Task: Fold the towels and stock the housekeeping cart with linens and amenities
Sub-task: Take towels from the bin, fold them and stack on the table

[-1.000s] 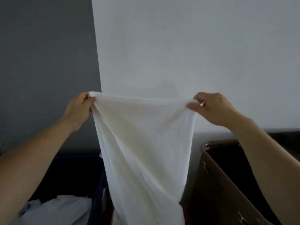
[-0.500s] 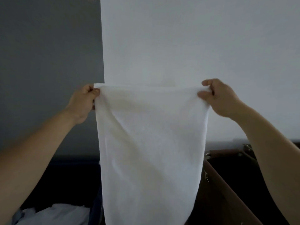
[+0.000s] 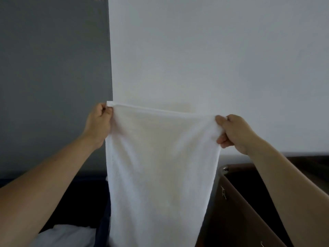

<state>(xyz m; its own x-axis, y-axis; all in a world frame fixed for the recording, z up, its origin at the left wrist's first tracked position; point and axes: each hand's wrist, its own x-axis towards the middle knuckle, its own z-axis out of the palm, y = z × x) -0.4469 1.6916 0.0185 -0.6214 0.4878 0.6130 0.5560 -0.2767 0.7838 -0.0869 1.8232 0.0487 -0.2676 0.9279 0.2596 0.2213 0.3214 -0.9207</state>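
Note:
A white towel [image 3: 160, 166] hangs flat in front of me, stretched between both hands by its top edge. My left hand [image 3: 98, 122] pinches the top left corner. My right hand [image 3: 235, 132] grips the top right corner, a little lower than the left. The towel's lower end runs out of view at the bottom of the frame.
A dark brown bin [image 3: 236, 198] with a rounded rim stands at the lower right. A dark blue bin [image 3: 83, 202] at the lower left holds pale linen [image 3: 65, 236]. A white wall [image 3: 213, 59] and a grey wall [image 3: 53, 68] stand close ahead.
The towel went from bunched and twisted to spread flat as both hands pulled its top edge taut. My right hand has since dropped slightly below the left.

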